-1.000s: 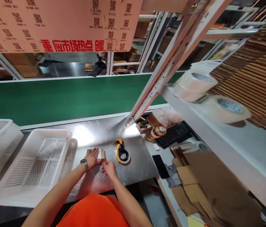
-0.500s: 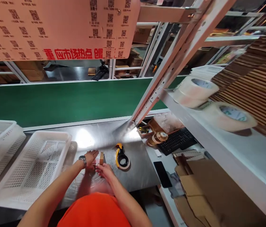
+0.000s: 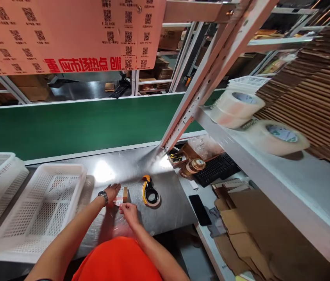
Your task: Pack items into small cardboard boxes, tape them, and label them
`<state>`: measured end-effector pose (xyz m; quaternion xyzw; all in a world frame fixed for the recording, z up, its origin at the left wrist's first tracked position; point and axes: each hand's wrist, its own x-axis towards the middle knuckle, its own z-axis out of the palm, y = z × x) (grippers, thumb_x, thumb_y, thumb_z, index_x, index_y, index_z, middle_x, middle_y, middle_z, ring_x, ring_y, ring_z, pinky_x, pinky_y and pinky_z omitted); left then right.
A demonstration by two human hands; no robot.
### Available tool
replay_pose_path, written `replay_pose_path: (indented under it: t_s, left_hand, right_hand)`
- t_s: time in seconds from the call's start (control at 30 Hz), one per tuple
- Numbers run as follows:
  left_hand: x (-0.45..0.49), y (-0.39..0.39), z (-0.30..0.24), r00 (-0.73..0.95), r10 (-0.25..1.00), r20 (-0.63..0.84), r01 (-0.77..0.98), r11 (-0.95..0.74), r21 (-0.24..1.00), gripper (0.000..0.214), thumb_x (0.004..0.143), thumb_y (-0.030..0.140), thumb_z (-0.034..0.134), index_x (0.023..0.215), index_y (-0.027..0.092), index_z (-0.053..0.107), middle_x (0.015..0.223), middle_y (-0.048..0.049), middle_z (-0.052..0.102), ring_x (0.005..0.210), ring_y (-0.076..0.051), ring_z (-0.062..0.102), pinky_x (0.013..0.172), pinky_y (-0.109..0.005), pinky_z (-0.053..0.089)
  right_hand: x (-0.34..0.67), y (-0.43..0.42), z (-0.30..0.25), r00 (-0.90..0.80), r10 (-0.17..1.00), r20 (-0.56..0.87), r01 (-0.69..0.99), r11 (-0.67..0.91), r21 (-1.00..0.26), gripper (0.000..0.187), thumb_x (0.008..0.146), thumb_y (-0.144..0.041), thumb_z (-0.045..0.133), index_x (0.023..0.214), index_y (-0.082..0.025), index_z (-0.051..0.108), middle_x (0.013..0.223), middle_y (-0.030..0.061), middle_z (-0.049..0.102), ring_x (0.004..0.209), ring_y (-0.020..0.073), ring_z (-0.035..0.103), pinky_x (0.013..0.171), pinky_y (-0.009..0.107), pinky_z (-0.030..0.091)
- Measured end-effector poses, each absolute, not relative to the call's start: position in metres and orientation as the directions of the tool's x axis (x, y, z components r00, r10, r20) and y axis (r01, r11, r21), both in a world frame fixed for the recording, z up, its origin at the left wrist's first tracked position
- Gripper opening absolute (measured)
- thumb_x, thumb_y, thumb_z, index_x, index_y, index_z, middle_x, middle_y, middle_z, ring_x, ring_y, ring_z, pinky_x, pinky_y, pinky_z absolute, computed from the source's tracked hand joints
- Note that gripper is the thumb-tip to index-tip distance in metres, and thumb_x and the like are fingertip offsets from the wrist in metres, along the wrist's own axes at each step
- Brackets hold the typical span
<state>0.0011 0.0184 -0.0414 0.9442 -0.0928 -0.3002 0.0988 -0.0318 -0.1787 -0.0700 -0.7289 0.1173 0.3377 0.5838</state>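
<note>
A small brown cardboard box [image 3: 123, 194] with a white and red label lies on the steel worktable [image 3: 129, 168]. My left hand [image 3: 112, 192], with a watch on its wrist, rests flat on the box's left part, fingers stretched out. My right hand [image 3: 129, 211] is just in front of the box, its fingers pinched at the box's near edge and label. A crumpled clear plastic bag [image 3: 115, 224] lies on the table under and in front of both hands.
A yellow and black tape dispenser [image 3: 150, 192] lies right of the box. Two white perforated baskets [image 3: 40, 207] stand on the left. A green conveyor belt [image 3: 74, 123] runs behind the table. On the right are a keyboard [image 3: 216, 169], a phone [image 3: 199, 210], flat cardboard [image 3: 258, 222] and tape rolls [image 3: 239, 106] on a shelf.
My right hand has moved up to the box's near edge. My left hand stays on the box. The view has shifted slightly.
</note>
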Motion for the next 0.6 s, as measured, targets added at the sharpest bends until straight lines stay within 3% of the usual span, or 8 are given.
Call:
replay_pose_path:
  t_s: [0.1,0.37,0.5,0.6]
  left_hand:
    - [0.007,0.023,-0.042,0.788,-0.258,-0.559,-0.115,-0.954,0.278,0.135,0.062,0.016,0.102,0.182,0.009,0.04,0.19,-0.0324,0.038,0.177,-0.049,0.04,0.146,-0.061,0.034]
    - [0.018,0.03,-0.044,0.773,-0.316,-0.55,-0.103,-0.918,0.382,0.146,0.057,0.06,0.111,0.181,0.017,0.046,0.19,-0.0304,0.04,0.176,-0.053,0.04,0.144,-0.063,0.038]
    - [0.019,0.03,-0.04,0.816,-0.319,-0.482,-0.099,-0.899,0.427,0.119,0.069,0.066,0.101,0.169,0.017,0.06,0.177,-0.0273,0.06,0.168,-0.053,0.054,0.139,-0.06,0.047]
    - [0.02,0.03,-0.04,0.838,-0.335,-0.43,-0.117,-0.881,0.458,0.093,0.077,0.062,0.094,0.155,0.017,0.07,0.166,-0.0231,0.071,0.158,-0.049,0.064,0.132,-0.053,0.054]
  right_hand:
    - [-0.029,-0.177,-0.07,0.769,0.187,-0.612,-0.536,-0.333,-0.776,0.031,0.092,-0.03,0.078,0.063,-0.023,0.075,0.066,0.002,0.079,0.062,0.0179,0.073,0.06,0.026,0.047]
    - [-0.02,-0.175,-0.074,0.808,0.121,-0.577,-0.471,-0.456,-0.755,0.041,0.098,-0.037,0.081,0.059,-0.026,0.073,0.062,0.0032,0.078,0.066,0.0213,0.076,0.067,0.029,0.05]
    - [-0.009,-0.198,-0.07,0.814,0.089,-0.574,-0.469,-0.481,-0.74,0.052,0.093,-0.047,0.087,0.052,-0.029,0.062,0.056,0.0045,0.073,0.077,0.0263,0.079,0.07,0.03,0.052]
    - [0.0,-0.224,-0.066,0.794,0.106,-0.598,-0.498,-0.45,-0.742,0.05,0.091,-0.058,0.087,0.059,-0.028,0.063,0.058,0.0035,0.072,0.075,0.0257,0.078,0.066,0.029,0.052]
